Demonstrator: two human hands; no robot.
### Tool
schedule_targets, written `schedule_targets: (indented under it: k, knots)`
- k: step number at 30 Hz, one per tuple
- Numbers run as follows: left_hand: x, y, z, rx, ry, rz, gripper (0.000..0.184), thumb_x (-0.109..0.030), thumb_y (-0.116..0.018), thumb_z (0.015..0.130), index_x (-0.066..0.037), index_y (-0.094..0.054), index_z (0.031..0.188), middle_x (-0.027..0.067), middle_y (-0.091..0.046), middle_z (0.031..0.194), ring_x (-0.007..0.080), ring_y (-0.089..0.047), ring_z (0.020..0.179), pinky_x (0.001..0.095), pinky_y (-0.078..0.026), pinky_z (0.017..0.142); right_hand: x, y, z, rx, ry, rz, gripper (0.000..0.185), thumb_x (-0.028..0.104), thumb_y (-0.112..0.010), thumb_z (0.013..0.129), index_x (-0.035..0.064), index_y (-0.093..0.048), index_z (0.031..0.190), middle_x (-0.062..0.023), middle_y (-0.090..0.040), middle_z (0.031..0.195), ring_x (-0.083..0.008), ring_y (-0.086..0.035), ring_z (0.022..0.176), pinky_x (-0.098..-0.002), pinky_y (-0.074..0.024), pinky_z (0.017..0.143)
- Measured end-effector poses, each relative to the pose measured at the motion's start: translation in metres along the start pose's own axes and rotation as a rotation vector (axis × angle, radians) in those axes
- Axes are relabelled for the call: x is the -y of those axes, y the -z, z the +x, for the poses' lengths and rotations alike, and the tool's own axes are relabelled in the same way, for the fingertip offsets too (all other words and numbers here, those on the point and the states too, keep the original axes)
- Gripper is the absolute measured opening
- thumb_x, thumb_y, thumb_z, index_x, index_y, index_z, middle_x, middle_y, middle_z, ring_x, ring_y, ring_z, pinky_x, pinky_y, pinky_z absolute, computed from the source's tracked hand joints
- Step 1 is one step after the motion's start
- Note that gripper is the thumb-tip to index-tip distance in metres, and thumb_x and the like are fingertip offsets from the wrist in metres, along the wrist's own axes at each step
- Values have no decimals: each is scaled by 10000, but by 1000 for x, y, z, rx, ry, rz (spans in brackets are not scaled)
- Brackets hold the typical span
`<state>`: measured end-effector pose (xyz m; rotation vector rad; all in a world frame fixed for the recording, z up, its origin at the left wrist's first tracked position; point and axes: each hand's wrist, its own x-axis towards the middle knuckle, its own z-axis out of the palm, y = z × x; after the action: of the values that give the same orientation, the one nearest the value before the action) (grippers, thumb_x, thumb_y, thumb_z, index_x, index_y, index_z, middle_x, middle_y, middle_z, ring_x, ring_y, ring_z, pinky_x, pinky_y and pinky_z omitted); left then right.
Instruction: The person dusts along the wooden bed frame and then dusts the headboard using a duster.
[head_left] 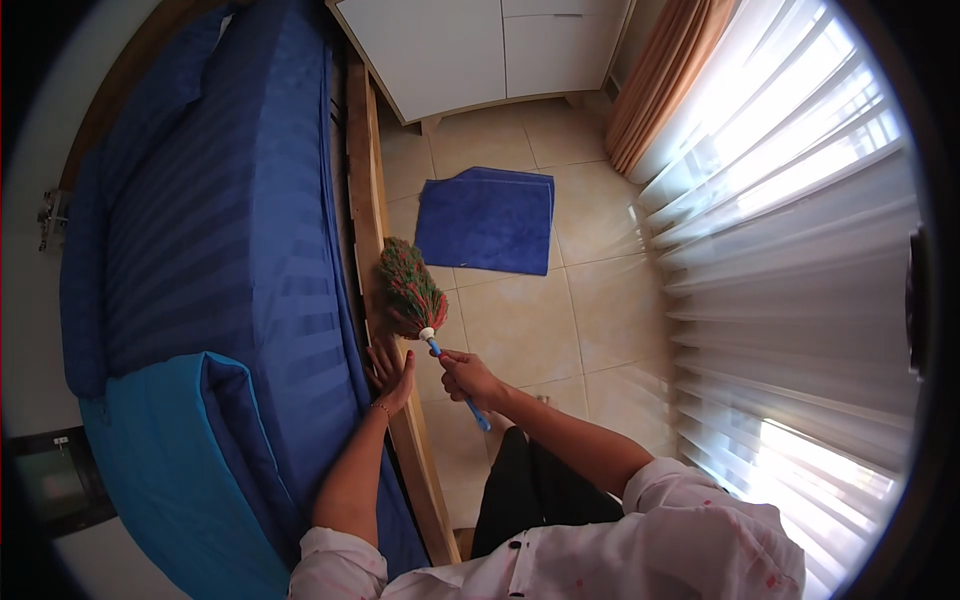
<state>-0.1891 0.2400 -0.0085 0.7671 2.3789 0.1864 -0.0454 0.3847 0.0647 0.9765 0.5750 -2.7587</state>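
Observation:
A duster (411, 290) with a fluffy red and green head and a blue handle is in my right hand (468, 378), whose fingers wrap round the handle. The duster's head lies against the wooden bed rail (366, 190). My left hand (391, 374) is beside the rail, palm turned towards the duster, with its fingers spread and nothing in it. Whether its fingertips touch the rail or the bedding, I cannot tell. Dark blue striped bedding (290, 230) covers the mattress just left of the rail.
A blue mat (486, 222) lies on the tiled floor (520, 320) ahead. A white cabinet (440, 50) stands beyond the bed's end. Sheer white curtains (780, 290) and an orange curtain (670, 80) hang on the right. A folded turquoise blanket (170, 440) rests on the bed.

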Motion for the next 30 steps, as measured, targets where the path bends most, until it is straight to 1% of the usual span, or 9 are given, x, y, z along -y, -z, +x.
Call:
schedule_targets:
  k: [5, 8, 10, 11, 17, 20, 24, 25, 30]
  knots:
    - [-2, 4, -4, -15, -29, -37, 785, -657, -142, 876, -162, 68, 1448, 115, 169, 1496, 318, 197, 1362, 569, 75, 1046, -83, 17, -52, -201, -217, -248, 173, 246, -431, 955, 99, -511, 995, 38, -345, 532, -72, -344, 409, -225, -253, 358]
    - [0, 2, -4, -10, -24, -30, 792, -668, -140, 870, -169, 73, 1448, 108, 176, 1496, 311, 196, 1364, 563, 75, 1046, -139, 58, -58, -98, -416, -130, 161, 232, -453, 944, 85, -505, 904, 20, -358, 527, -93, -373, 401, -236, -262, 346]
    - [-1, 1, -4, -21, -15, 5, 793, -669, -144, 870, -171, 69, 1448, 105, 174, 1497, 310, 191, 1365, 558, 79, 1048, -143, 64, -47, -31, -747, 150, 161, 217, -448, 940, 91, -494, 852, 13, -350, 522, -101, -356, 389, -240, -254, 340]
    - [0, 2, -3, -25, -14, 3, 793, -669, -144, 870, -171, 69, 1448, 105, 174, 1497, 310, 191, 1365, 558, 79, 1048, -143, 67, -39, -29, -746, 145, 161, 217, -448, 940, 91, -494, 852, 13, -350, 522, -101, -356, 389, -240, -254, 340]
    - [6, -6, -1, -63, -3, -13, 767, -643, -179, 881, -165, -10, 1457, 99, 117, 1510, 313, 135, 1379, 557, 27, 1055, -4, -16, 2, -27, -18, 1, 106, 192, -374, 961, 114, -443, 979, 35, -329, 568, -67, -291, 439, -217, -224, 381]
    - [10, -9, 4, -88, -26, 23, 734, -610, -192, 895, -155, -59, 1455, 113, 81, 1512, 330, 90, 1384, 568, 5, 1054, 22, -30, 14, -57, 60, -79, 127, 204, -357, 970, 120, -452, 979, 36, -331, 570, -65, -280, 438, -215, -225, 389]
    - [14, -7, 1, 37, -62, 290, 722, -600, -169, 901, -160, -22, 1455, 126, 138, 1501, 332, 156, 1372, 569, 26, 1050, -33, -31, -13, -271, -49, -404, 155, 222, -384, 965, 96, -470, 994, 29, -358, 545, -78, -343, 427, -231, -263, 378]
    - [5, 3, -4, -29, -54, 9, 726, -606, -149, 902, -166, 25, 1453, 120, 151, 1500, 328, 167, 1370, 570, 26, 1050, -52, -25, -21, -311, -119, -447, 156, 225, -395, 962, 95, -474, 997, 29, -363, 539, -86, -352, 418, -240, -269, 374]
    - [6, 2, -1, 28, -34, -5, 746, -618, -139, 897, -160, 72, 1446, 119, 186, 1491, 324, 187, 1364, 573, 35, 1049, -116, 17, -22, -141, -494, 12, 106, 207, -461, 927, 107, -495, 932, 9, -375, 530, -121, -340, 387, -259, -257, 362]
